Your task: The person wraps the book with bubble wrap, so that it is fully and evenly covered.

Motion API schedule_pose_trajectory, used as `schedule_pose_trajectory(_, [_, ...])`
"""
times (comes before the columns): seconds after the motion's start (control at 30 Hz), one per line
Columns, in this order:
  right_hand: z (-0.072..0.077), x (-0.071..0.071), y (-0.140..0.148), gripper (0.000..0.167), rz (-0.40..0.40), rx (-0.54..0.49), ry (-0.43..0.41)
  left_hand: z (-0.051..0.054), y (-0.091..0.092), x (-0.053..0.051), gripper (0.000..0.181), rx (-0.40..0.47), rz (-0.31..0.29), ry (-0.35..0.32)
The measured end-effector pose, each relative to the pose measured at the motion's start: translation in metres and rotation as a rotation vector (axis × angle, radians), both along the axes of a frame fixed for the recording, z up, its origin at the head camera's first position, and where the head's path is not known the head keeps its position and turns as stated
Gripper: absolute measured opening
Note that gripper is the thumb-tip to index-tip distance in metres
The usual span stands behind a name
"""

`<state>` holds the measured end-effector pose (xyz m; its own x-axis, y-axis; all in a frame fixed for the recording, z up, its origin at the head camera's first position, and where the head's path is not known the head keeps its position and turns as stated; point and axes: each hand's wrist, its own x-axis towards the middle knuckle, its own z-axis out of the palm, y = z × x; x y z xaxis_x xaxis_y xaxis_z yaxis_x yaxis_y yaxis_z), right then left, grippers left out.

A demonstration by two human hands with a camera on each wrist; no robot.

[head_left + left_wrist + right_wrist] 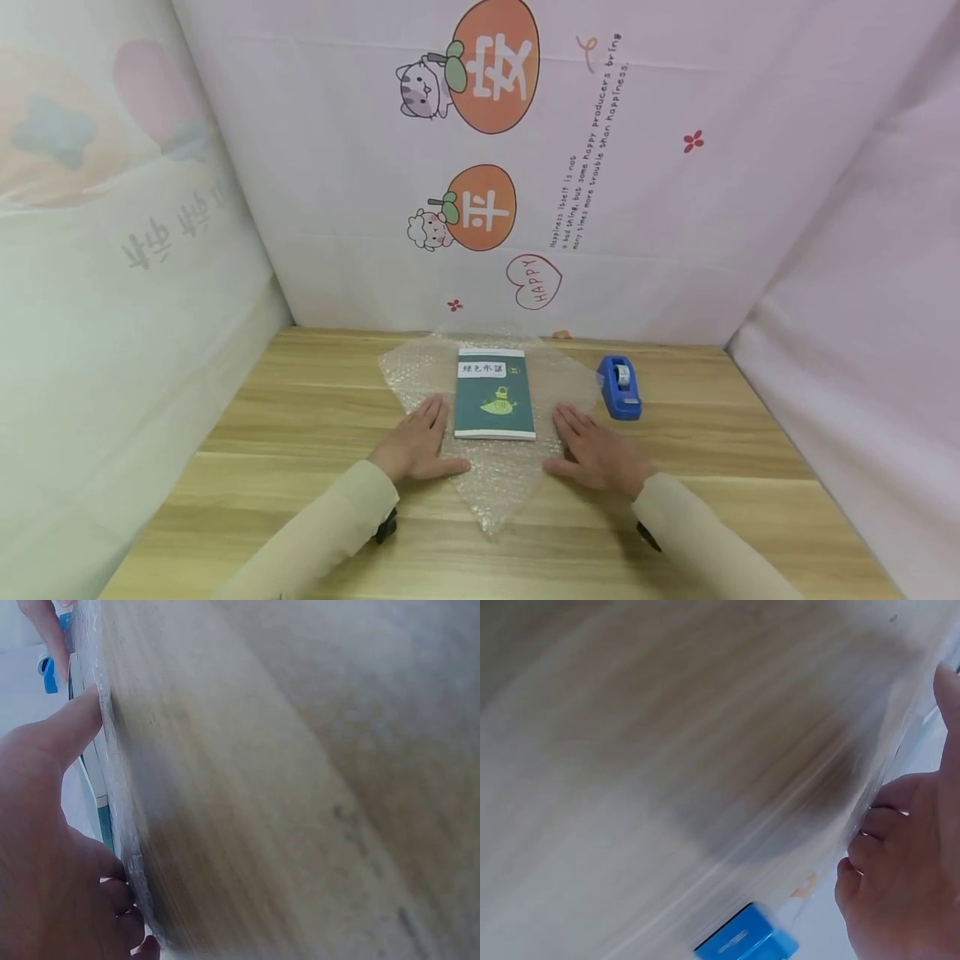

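A green-covered book [487,404] with a white title label lies on a sheet of clear bubble wrap [495,483], which is turned so that one corner points toward me. My left hand [420,442] rests on the wrap at the book's left, fingers straight and thumb spread. On the other side my right hand [596,450] lies on the wrap in the same way. Both are apart from the book in the head view. In the left wrist view the thumb [71,724] touches the wrap's surface.
A blue tape dispenser [621,387] with a roll of tape stands right of the wrap. The wooden table [300,433] meets a printed cloth wall [360,275] at the back, with more cloth on the left and right.
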<state>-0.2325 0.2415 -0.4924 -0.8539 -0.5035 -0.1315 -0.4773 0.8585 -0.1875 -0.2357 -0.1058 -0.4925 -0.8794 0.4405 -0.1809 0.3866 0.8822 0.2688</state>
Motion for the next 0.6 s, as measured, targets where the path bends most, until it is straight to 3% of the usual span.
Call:
schedule_pose_trajectory(0.33, [0.017, 0.012, 0.03, 0.078, -0.134, -0.306, -0.045, 0.001, -0.001, 0.0, 0.114, 0.004, -0.01, 0.016])
schedule_pose_trajectory(0.6, [0.023, 0.01, 0.043, 0.07, -0.323, -0.582, -0.119, 0.001, 0.0, 0.0, 0.112, -0.003, -0.005, 0.004])
